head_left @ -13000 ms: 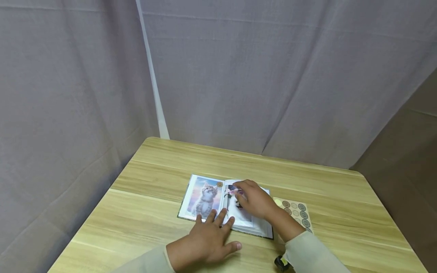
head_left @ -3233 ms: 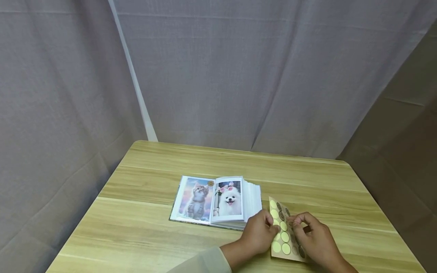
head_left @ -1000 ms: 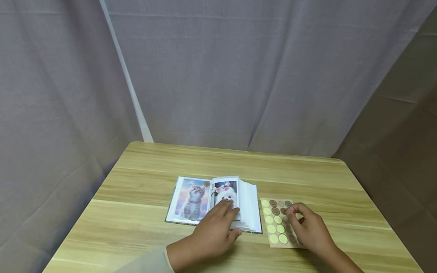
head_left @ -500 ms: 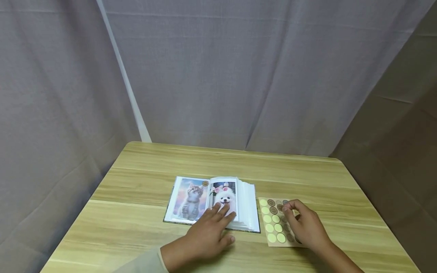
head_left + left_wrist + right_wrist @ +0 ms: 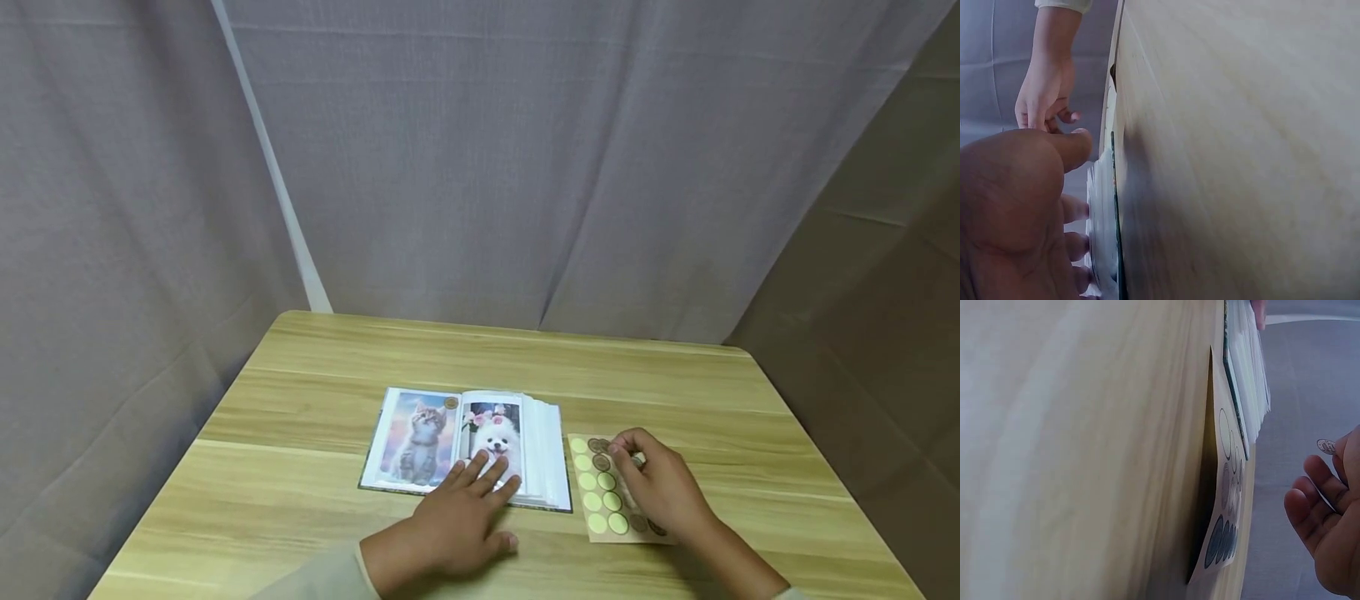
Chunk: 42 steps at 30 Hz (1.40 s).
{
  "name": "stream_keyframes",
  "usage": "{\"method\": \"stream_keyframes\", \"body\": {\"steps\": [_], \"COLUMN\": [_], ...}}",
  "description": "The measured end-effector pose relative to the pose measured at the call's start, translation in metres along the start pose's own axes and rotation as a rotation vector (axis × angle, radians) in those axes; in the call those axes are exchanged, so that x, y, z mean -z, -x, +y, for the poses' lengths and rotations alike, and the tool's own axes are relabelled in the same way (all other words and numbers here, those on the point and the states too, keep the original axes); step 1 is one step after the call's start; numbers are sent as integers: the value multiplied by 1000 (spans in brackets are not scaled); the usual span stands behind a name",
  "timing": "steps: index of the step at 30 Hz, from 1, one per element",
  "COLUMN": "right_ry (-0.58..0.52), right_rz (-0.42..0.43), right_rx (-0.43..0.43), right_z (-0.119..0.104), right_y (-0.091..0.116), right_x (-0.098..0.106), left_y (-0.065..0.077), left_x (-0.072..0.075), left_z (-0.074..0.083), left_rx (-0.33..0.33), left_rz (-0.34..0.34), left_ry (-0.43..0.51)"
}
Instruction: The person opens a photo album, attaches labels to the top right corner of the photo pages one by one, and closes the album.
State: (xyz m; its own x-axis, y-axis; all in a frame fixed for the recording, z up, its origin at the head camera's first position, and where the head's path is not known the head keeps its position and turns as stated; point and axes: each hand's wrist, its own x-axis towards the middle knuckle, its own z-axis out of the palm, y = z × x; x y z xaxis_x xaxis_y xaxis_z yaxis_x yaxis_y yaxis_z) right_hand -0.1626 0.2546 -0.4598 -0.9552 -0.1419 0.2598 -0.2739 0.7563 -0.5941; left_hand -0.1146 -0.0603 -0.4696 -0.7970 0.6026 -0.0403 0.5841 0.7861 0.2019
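Observation:
A photo album [image 5: 551, 454] lies spread on the table, with a kitten photo [image 5: 420, 442] on its left page and a white dog photo [image 5: 497, 429] on the right. A round brown sticker [image 5: 451, 403] is on the kitten photo's upper right corner. My left hand [image 5: 457, 521] rests with spread fingers on the lower part of the dog page. Between thumb and index finger, my right hand [image 5: 663, 483] pinches a round sticker [image 5: 1326, 446], clearest in the right wrist view. Beneath that hand lies the sticker sheet [image 5: 602, 492], partly covered by it.
The wooden table [image 5: 300, 400] extends around the album and sheet. Grey curtains [image 5: 450, 167] hang behind and to the left, and a browner cloth [image 5: 862, 292] hangs at the right. One sheet edge curls up from the tabletop in the right wrist view.
Earlier both hands held the sheet up; it now lies flat. The left hand has gone back onto the dog page. In the last half second the right hand has shifted slightly left with the sticker.

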Motion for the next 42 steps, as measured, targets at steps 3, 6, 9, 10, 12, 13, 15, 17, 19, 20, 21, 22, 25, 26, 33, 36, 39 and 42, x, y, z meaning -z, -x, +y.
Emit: {"method": "stream_keyframes", "body": {"steps": [3, 6, 9, 10, 12, 13, 15, 17, 19, 20, 21, 22, 25, 26, 33, 36, 39, 42], "right_ry": [5, 14, 11, 11, 9, 7, 5, 1, -4, -4, -4, -2, -10, -15, -40, -20, -3, -2], "right_rz": [-17, -28, -36, -35, -39, -45, -55, -73, -83, -84, -85, -85, -94, -101, -130, -120, -114, -114], "right_rx": [4, 20, 33, 37, 38, 34, 28, 22, 21, 24, 25, 27, 30, 28, 41, 64, 78, 75], "right_z": [-1, -3, -4, -5, -6, -7, -8, -8, -8, -8, -8, -9, -11, -12, -16, -16, -17, -18], "right_y": [-5, -10, -15, -16, -19, -20, -23, -26, -29, -30, -32, -33, -37, -38, -47, -50, -54, -57], "right_x": [-1, -3, -5, -6, -7, -7, -8, -9, -10, -11, -12, -13, -16, -17, -23, -26, -29, -31], "left_y": [0, 0, 0, 0, 0, 0, 0, 1, 0, 0, 0, 0, -1, -1, 0, 0, 0, 1], "left_x": [-1, -1, -2, -2, -2, -2, -2, -1, -1, -1, -1, -2, -2, -3, -2, -2, -1, 0], "left_z": [1, 1, 1, 0, 0, 0, 0, 1, 1, 1, 1, 1, 1, 1, 1, 1, 1, 1], "left_rx": [-2, -3, -4, -3, -3, -2, 0, 1, 3, 4, 5, 7, 11, 12, 9, 9, 9, 7], "left_rz": [-3, -4, -5, -5, -9, -11, -17, -23, -25, -26, -27, -28, -31, -31, -29, -29, -30, -27], "left_ry": [-32, -43, -46, -48, -48, -51, -52, -51, -52, -53, -53, -53, -54, -54, -53, -53, -51, -51]}}
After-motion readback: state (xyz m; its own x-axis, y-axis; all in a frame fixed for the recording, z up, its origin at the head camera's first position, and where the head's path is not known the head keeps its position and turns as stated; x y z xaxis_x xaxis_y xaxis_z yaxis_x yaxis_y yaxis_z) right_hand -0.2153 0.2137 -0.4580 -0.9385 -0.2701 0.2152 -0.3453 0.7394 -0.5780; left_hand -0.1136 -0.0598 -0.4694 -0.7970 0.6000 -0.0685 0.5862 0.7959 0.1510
